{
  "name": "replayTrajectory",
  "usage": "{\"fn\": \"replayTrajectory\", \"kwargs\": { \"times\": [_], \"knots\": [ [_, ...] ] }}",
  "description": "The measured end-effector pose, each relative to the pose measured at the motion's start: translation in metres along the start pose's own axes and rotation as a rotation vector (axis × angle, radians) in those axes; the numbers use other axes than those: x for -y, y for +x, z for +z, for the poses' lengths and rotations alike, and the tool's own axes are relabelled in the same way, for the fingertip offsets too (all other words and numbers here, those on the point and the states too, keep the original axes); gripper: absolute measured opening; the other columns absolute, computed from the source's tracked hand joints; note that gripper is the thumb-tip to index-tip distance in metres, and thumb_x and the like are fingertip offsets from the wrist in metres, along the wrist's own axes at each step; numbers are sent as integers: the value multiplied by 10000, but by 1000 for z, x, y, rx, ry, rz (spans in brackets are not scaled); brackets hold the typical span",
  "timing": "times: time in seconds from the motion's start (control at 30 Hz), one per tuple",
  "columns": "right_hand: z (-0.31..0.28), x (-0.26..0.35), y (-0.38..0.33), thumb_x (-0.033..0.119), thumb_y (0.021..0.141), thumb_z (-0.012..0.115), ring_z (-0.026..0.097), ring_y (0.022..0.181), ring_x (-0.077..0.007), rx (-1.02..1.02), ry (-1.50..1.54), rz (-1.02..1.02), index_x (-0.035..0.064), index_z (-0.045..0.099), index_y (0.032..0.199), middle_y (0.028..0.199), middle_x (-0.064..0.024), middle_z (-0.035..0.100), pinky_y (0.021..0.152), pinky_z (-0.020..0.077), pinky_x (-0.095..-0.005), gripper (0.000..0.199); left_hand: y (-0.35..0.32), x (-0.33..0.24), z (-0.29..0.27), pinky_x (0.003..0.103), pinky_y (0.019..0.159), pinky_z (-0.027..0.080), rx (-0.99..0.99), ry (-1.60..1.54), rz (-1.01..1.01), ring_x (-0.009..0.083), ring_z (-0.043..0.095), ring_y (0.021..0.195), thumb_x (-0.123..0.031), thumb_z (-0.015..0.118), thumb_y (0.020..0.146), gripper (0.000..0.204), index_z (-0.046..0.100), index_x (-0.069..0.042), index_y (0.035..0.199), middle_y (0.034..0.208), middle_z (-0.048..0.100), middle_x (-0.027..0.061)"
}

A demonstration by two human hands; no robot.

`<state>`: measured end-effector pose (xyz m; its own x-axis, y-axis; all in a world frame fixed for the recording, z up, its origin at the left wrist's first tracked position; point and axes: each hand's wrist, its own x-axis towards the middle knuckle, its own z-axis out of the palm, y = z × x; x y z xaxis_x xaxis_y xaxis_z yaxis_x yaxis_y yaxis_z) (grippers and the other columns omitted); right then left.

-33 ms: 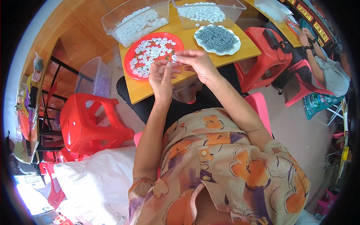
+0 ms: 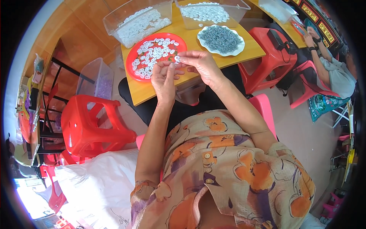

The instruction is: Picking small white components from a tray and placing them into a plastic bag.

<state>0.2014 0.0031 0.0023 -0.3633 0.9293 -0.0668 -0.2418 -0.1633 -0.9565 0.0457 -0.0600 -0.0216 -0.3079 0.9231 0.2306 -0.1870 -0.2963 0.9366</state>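
Over the near edge of a red round tray my two hands meet. My right hand pinches a small white oval piece between thumb and fingertips. Close beside it, my left hand has its fingers curled and its thumb pressed in; whatever lies in them is hidden. Many similar white oval pieces, each with a darker middle, are spread over the tray. To the right, a white scalloped plate bears a heap of small thin dark grey-blue parts.
Two clear plastic bins of white pieces stand at the back of the yellow table. A red stool is at left; another red stool with a black box is at right. A person sits far right.
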Motion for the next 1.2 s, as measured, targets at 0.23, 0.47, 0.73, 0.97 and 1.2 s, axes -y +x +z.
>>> {"fn": "replayTrajectory", "kwargs": {
  "times": [0.23, 0.47, 0.73, 0.97, 1.2],
  "knots": [
    [0, 4, -1, 179, 1004, 756, 743, 1021, -131, 24, 91, 103, 60, 761, 1255, 1131, -52, 791, 846, 566, -279, 278, -1, -1, -1, 234, 697, 528, 11, -15, 0, 141, 757, 822, -115, 648, 1078, 171, 548, -14, 1174, 999, 792, 120],
    [0, 3, -1, 164, 1019, 732, 748, 1044, -143, 44, 104, 140, 52, 734, 1291, 1167, -56, 783, 874, 572, -284, 295, -1, 0, -1, 234, 698, 531, -3, -59, -1, 136, 752, 820, -103, 655, 1070, 163, 555, -16, 1165, 990, 787, 114],
    [0, 2, -2, 163, 1015, 739, 745, 1029, -141, 34, 87, 124, 49, 738, 1284, 1151, -50, 782, 880, 577, -284, 293, -1, 0, 0, 233, 698, 527, -2, -36, -7, 129, 744, 812, -98, 657, 1067, 165, 557, -16, 1168, 994, 788, 110],
    [2, 0, -2, 164, 1002, 759, 740, 1006, -136, 17, 72, 111, 47, 758, 1247, 1137, -52, 784, 861, 581, -281, 271, 0, 3, -2, 234, 698, 525, 0, -24, -11, 132, 747, 815, -104, 657, 1068, 167, 558, -17, 1170, 996, 791, 110],
    [2, -7, -1, 150, 981, 789, 715, 961, -107, -2, -60, -103, 5, 778, 1194, 1087, -60, 793, 822, 565, -262, 258, -1, 2, 0, 233, 698, 527, -9, -1, -7, 132, 751, 819, -118, 655, 1075, 167, 557, -21, 1168, 999, 793, 108]
  ]
}}
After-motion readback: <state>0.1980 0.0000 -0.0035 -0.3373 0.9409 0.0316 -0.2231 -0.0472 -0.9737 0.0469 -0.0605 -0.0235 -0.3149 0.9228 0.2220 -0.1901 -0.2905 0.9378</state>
